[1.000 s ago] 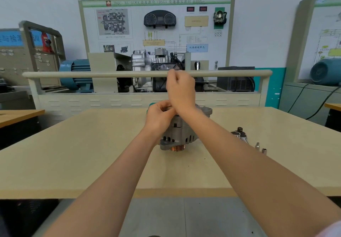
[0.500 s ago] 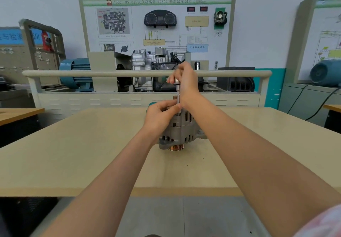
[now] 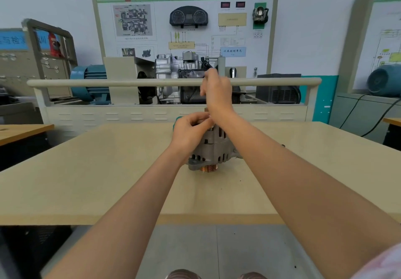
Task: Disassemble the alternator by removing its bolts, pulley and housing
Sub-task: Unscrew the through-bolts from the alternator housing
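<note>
My left hand [image 3: 191, 130] grips the grey ribbed alternator [image 3: 213, 150], pulley-down mid-table [image 3: 86, 181]. My right hand [image 3: 217, 93] curls above it around something I cannot make out. If my left grip slackens, the alternator could tip.

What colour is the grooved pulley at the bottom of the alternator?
Coppery orange-brown; the pulley shows best in the head view, under the grey alternator.

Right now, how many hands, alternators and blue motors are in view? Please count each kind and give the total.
Hands: 2 (left hand, right hand)
Alternator: 1
Blue motors: 2 (left one, right one)
Total: 5
</note>
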{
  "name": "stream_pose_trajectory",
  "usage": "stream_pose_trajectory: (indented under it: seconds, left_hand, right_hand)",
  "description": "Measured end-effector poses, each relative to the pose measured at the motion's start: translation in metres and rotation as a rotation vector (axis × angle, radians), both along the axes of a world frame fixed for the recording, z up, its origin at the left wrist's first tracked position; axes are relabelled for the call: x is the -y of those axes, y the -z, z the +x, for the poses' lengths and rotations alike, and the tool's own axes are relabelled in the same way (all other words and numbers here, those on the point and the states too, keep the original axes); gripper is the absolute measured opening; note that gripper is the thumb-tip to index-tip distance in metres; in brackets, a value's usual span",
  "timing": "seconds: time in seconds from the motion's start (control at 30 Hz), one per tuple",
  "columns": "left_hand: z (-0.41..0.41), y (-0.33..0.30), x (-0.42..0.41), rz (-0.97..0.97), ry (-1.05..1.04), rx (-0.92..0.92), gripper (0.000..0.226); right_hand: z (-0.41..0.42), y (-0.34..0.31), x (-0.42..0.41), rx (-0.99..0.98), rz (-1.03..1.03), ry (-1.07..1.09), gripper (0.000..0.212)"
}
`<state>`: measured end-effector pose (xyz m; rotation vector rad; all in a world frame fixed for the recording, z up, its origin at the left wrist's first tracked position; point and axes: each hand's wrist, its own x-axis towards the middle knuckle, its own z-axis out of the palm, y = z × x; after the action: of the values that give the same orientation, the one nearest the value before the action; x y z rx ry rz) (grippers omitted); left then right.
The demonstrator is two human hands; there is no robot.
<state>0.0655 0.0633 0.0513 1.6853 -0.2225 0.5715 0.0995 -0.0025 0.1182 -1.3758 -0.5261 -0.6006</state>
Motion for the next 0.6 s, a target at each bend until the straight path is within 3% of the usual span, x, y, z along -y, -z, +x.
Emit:
stream_pose_trajectory:
  seconds: [0.1, 0.2, 0.27, 0.33, 0.43, 0.5, 0.53, 0.6]
  left_hand:
    - [0.002, 0.001, -0.003, -0.019, 0.022, 0.006, 0.012]
    - [0.002, 0.001, -0.004, -0.02, 0.041, -0.013, 0.012]
    - [0.002, 0.001, -0.004, -0.015, 0.034, -0.02, 0.012]
    - [0.001, -0.001, -0.003, -0.01, 0.022, -0.025, 0.01]
    - [0.002, -0.001, -0.002, -0.006, -0.066, -0.048, 0.029]
    - [0.003, -0.001, -0.001, -0.007, -0.107, -0.069, 0.03]
    - [0.003, -0.001, 0.0, -0.008, -0.109, -0.064, 0.03]
    - [0.002, -0.001, 0.001, -0.01, -0.073, -0.032, 0.027]
  right_hand:
    - [0.006, -0.01, 0.004, -0.21, 0.247, -0.344, 0.056]
    - [0.006, -0.008, 0.004, -0.237, 0.334, -0.392, 0.058]
    - [0.002, -0.004, 0.001, -0.199, 0.294, -0.277, 0.049]
    - [-0.002, 0.003, -0.002, -0.04, 0.111, -0.059, 0.046]
    - [-0.003, 0.027, -0.007, 0.403, -0.403, 0.617, 0.027]
    - [-0.005, 0.032, -0.01, 0.423, -0.546, 0.9, 0.025]
    - [-0.006, 0.03, -0.01, 0.395, -0.54, 0.903, 0.027]
    - [-0.006, 0.023, -0.007, 0.333, -0.442, 0.71, 0.033]
